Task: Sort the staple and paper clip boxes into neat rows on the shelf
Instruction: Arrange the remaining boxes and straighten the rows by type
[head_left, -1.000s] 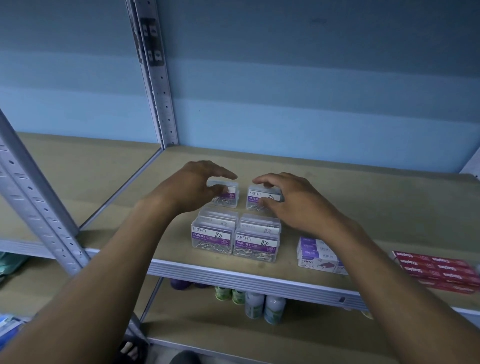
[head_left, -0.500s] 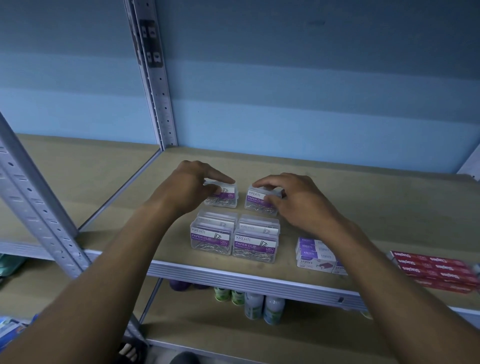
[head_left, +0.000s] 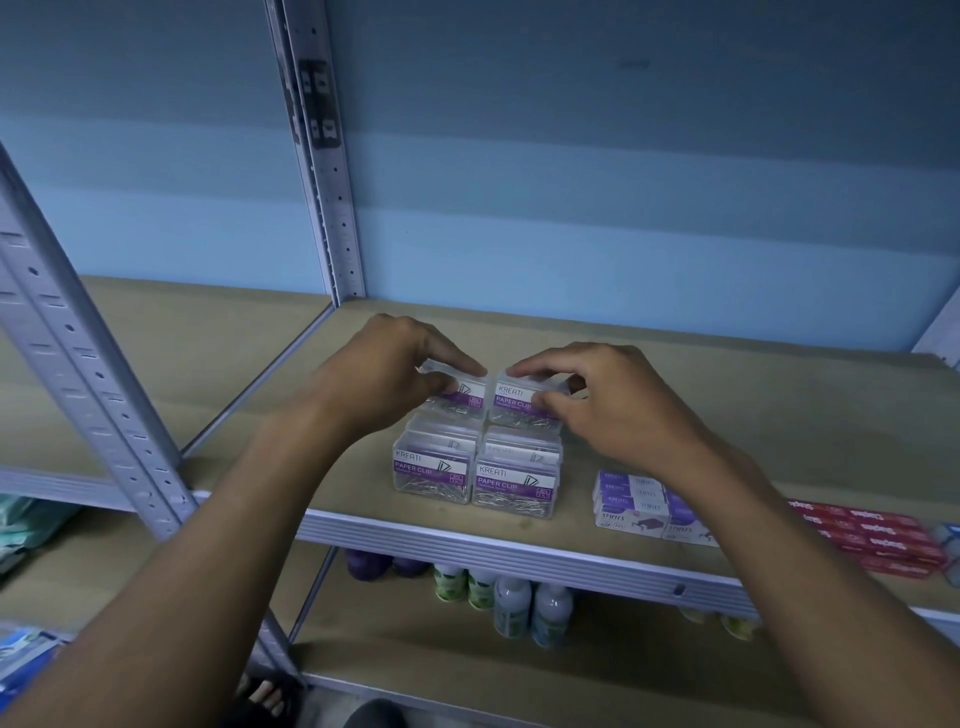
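Observation:
Clear paper clip boxes with purple labels stand in a two-by-two block on the tan shelf (head_left: 727, 415). My left hand (head_left: 384, 379) grips the rear left paper clip box (head_left: 462, 397). My right hand (head_left: 608, 405) grips the rear right paper clip box (head_left: 519, 400); the two rear boxes touch side by side. Two front paper clip boxes (head_left: 475, 478) sit close to the shelf's front edge. To the right lie purple-and-white staple boxes (head_left: 634, 506), partly hidden by my right forearm, and red staple boxes (head_left: 872, 535).
A grey perforated upright (head_left: 322, 156) stands at the back, another upright (head_left: 78, 364) at the front left. Small bottles (head_left: 514, 597) stand on the lower shelf. A blue wall closes off the back. A sandalled foot (head_left: 265, 696) shows on the floor.
Both hands have drawn the two rear boxes together and slightly toward the front boxes; the gap between the rear boxes has closed.

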